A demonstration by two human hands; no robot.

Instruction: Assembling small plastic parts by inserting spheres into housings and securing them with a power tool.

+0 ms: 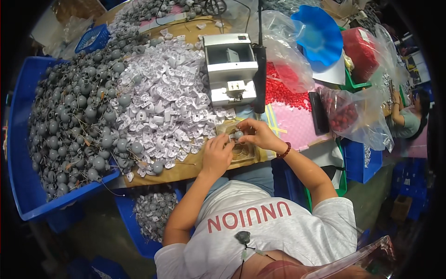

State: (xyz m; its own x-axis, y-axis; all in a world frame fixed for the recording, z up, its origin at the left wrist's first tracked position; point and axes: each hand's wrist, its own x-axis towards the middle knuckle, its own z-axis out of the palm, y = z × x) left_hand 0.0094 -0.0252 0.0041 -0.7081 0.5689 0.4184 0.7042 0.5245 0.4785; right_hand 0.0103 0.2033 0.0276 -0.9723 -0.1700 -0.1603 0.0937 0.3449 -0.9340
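Observation:
Close together at the table's front edge, my two hands work over a shallow translucent tray (249,158). Thumb and forefinger of my right hand (261,136) pinch a small grey ball-shaped part (239,134). My left hand (217,153) is closed, its fingertips against a small white plastic piece (231,137) beside the ball; the fingers partly cover that piece. Left of my hands spreads a heap of white plastic pieces (162,88). Beyond it, grey ball parts with thin wires (79,102) fill a large blue bin (21,139).
A silver machine (231,69) stands just behind my hands. To its right are red pieces (288,93), a black oblong thing (318,114) and clear plastic bags (362,118). A blue bin of finished-looking grey-white parts (155,209) sits below the table. Another person (409,116) sits at far right.

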